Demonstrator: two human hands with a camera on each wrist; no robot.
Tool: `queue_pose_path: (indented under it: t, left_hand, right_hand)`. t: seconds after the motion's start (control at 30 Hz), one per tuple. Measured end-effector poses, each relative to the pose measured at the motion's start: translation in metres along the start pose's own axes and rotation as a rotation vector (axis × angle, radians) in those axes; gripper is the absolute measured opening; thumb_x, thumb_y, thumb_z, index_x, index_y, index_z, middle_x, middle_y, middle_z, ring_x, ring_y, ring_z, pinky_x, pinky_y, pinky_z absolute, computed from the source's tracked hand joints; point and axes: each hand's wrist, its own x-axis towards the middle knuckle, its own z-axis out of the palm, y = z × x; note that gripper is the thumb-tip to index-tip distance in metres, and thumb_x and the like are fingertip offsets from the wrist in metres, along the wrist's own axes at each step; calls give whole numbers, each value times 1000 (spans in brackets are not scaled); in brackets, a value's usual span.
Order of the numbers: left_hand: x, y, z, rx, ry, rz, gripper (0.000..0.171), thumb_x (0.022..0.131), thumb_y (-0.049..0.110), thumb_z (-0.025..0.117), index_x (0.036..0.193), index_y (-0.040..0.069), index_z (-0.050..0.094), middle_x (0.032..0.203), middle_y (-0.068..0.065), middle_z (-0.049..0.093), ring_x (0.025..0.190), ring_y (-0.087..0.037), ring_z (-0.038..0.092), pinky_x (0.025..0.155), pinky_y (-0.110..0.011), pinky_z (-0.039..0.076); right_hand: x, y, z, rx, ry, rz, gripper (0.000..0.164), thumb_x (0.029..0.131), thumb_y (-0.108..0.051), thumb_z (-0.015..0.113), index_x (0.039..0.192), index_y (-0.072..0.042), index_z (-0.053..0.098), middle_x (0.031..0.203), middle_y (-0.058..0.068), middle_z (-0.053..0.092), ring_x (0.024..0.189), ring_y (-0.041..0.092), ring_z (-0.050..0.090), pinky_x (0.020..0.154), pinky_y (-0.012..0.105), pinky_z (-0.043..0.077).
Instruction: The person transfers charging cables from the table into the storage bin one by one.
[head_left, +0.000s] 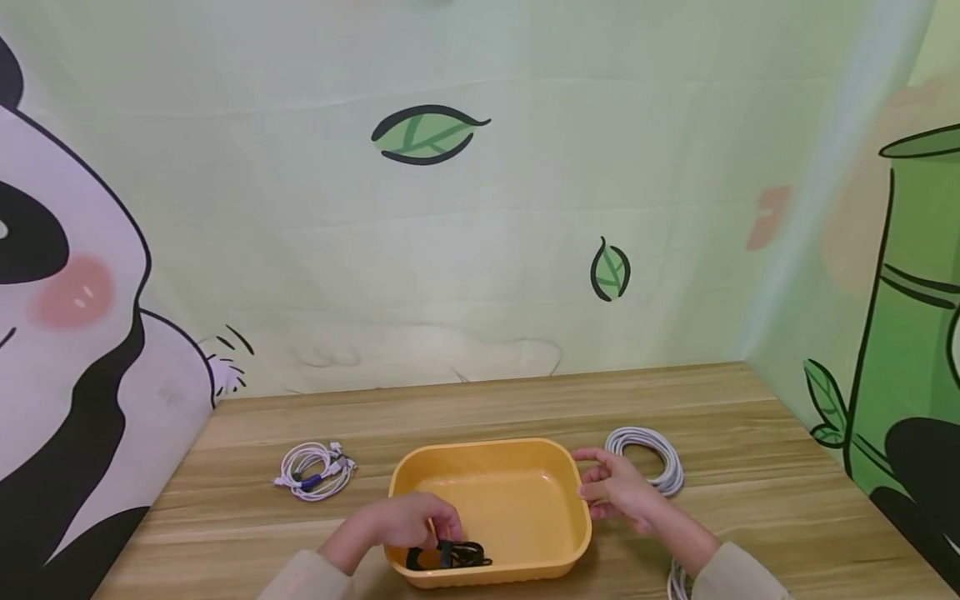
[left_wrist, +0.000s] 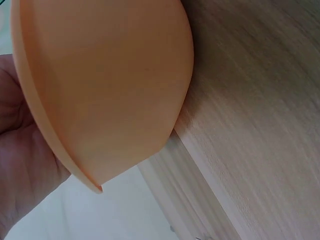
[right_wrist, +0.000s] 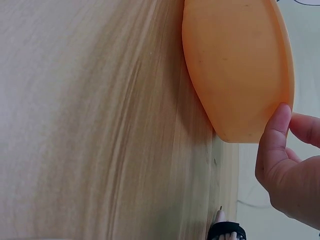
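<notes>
A yellow plastic tray [head_left: 517, 517] with rounded corners sits on the wooden table. My left hand [head_left: 416, 518] reaches over its left wall, fingers curled down at a bundled black cable [head_left: 467, 554] lying along the near side of the tray floor. In the left wrist view the tray wall [left_wrist: 110, 85] hides the fingers and the cable. At the opposite end, my right hand [head_left: 618, 492] pinches the tray's right rim; the right wrist view shows the thumb [right_wrist: 275, 130] against the outer wall and a finger behind the edge.
A coiled white cable [head_left: 311, 471] with a blue part lies left of the tray. Behind my right hand is a coiled grey cable [head_left: 667, 462]. Another pale cable [head_left: 677, 581] shows beside the right sleeve. A printed cloth wall [head_left: 487, 250] stands behind the table.
</notes>
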Motion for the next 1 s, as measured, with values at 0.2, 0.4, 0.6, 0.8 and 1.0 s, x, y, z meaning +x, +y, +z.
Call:
queue_pose_path:
  t: [0.2, 0.4, 0.6, 0.8, 1.0]
  left_hand:
    - [4, 2, 1, -33, -23, -59, 34, 65, -19, 47, 86, 5, 61, 76, 0, 54, 71, -10, 47, 62, -18, 41]
    - [6, 4, 2, -24, -30, -90, 33, 64, -19, 48, 84, 4, 61, 76, 1, 55, 71, -10, 47, 65, -18, 41]
    - [10, 0, 5, -17, -17, -122, 35, 62, -20, 48, 82, 5, 61, 74, 2, 56, 67, -7, 46, 61, -17, 40]
    - [12, -2, 7, -22, -13, -116, 35, 60, -21, 48, 79, 5, 61, 73, 1, 58, 66, -6, 48, 60, -17, 42]
    - [14, -3, 9, -7, 0, -117, 33, 61, -21, 50, 79, 4, 60, 73, -1, 57, 68, -8, 48, 61, -17, 41]
  right_hand:
    - [0, 0, 0, 2, 0, -8, 57, 78, 3, 57, 129, 1, 32, 88, 7, 47, 64, 11, 51, 53, 22, 48]
    - [-1, 1, 0, 7, 1, -4, 57, 77, 4, 57, 129, 1, 33, 88, 8, 47, 64, 12, 51, 53, 22, 48]
    - [-1, 1, 0, 7, -1, -3, 57, 77, 3, 57, 129, 1, 33, 87, 7, 47, 64, 12, 52, 53, 22, 48]
    - [-2, 0, 1, 5, 7, 2, 57, 77, 3, 57, 129, 0, 34, 87, 7, 48, 63, 11, 52, 53, 22, 48]
    - [-2, -1, 1, 8, 6, -2, 57, 77, 3, 57, 129, 0, 33, 88, 8, 48, 64, 12, 52, 53, 22, 48]
